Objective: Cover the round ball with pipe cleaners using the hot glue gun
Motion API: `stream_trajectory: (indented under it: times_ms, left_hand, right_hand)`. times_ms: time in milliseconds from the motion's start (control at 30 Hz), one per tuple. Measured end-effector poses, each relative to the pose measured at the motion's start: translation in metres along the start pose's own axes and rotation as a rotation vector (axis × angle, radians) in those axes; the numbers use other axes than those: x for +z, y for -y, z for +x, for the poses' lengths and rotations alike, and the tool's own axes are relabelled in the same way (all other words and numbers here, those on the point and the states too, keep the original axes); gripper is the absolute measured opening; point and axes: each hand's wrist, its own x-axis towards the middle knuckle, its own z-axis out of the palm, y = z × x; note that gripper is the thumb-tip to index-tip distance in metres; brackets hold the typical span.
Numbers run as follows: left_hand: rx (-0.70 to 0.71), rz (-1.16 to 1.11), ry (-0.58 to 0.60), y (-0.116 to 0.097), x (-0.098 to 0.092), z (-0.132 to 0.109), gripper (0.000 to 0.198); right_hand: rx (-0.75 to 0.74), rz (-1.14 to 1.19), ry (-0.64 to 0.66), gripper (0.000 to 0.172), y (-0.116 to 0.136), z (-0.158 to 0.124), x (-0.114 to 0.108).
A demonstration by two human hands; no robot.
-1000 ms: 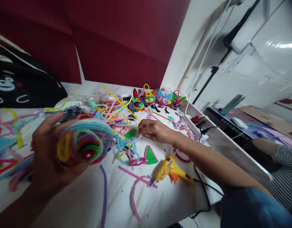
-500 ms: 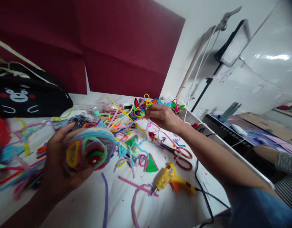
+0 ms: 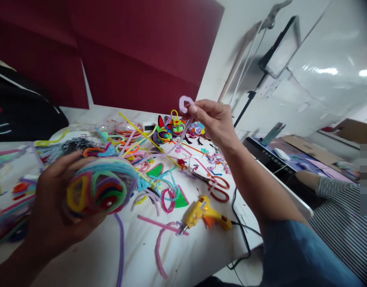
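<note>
My left hand [image 3: 56,199] is wrapped around a ball covered in coiled, multicoloured pipe cleaners [image 3: 101,187], held above the table at the lower left. Between the thumb and fingers of my right hand [image 3: 211,119] is a lilac pipe cleaner [image 3: 186,103], curled into a small loop at its upper end. Its tail hangs down to the left over the table. Several finished-looking balls with coloured coils, such as a blue-green one [image 3: 162,134], stand at the back of the table below my right hand.
A yellow glue gun [image 3: 198,213] with a black cord lies at the front, beside orange-handled scissors [image 3: 219,189]. Loose pipe cleaners and green triangles [image 3: 181,198] are scattered about. A black bag [image 3: 18,107] stands at left. Another person's striped sleeve [image 3: 332,187] is at right.
My right hand has lifted from among the things at the back, raising the lilac pipe cleaner. My left hand still holds the ball. The view has shifted to the right.
</note>
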Motion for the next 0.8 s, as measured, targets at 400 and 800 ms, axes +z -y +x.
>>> stream_trajectory:
  times_ms: [400,800]
  left_hand:
    - [-0.094,-0.142,0.144,-0.02,0.007,-0.018,0.098]
    - [-0.035,-0.184,0.129,-0.034,0.013,-0.021,0.091]
  right_hand:
    - [-0.02,-0.086,-0.064,0.012,0.05,-0.024,0.04]
    - [-0.398,-0.468,0.01,0.006,0.072,-0.074,0.07]
